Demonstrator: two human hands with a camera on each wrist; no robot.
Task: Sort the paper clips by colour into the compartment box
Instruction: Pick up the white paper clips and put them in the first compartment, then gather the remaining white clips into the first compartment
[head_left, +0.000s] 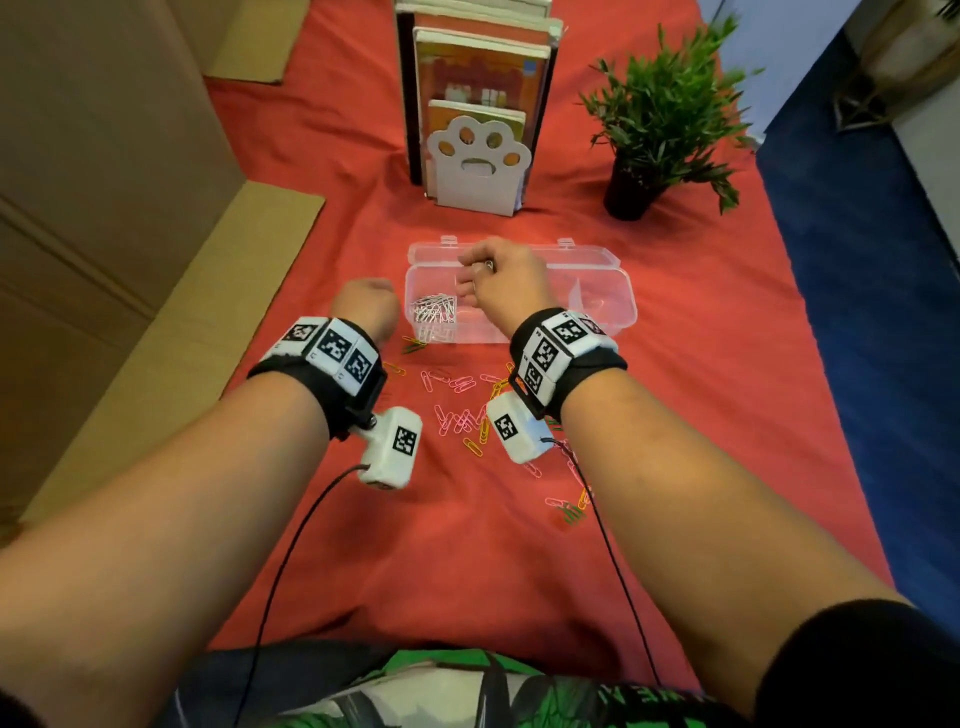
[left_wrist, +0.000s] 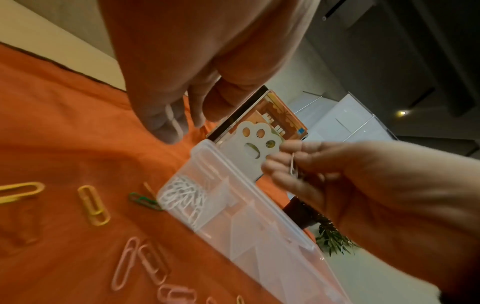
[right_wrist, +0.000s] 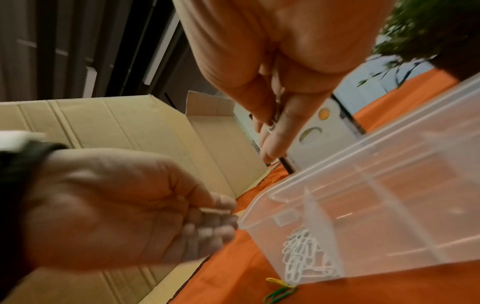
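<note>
A clear compartment box (head_left: 597, 275) lies open on the red cloth, with a heap of white paper clips (head_left: 434, 312) in its left compartment; the other compartments look bare. My right hand (head_left: 483, 267) hovers over the box's left half and pinches a white clip (left_wrist: 293, 164) between thumb and fingers. My left hand (head_left: 363, 301) is just left of the box, fingers curled, pinching a pale clip (left_wrist: 178, 126). Pink, yellow and green loose clips (head_left: 462, 415) lie scattered on the cloth in front of the box.
A white paw-shaped bookend (head_left: 480, 161) with books stands behind the box, and a potted plant (head_left: 654, 130) is at the back right. A big cardboard box (head_left: 104, 182) fills the left side. The cloth ends at the right over blue floor (head_left: 883, 312).
</note>
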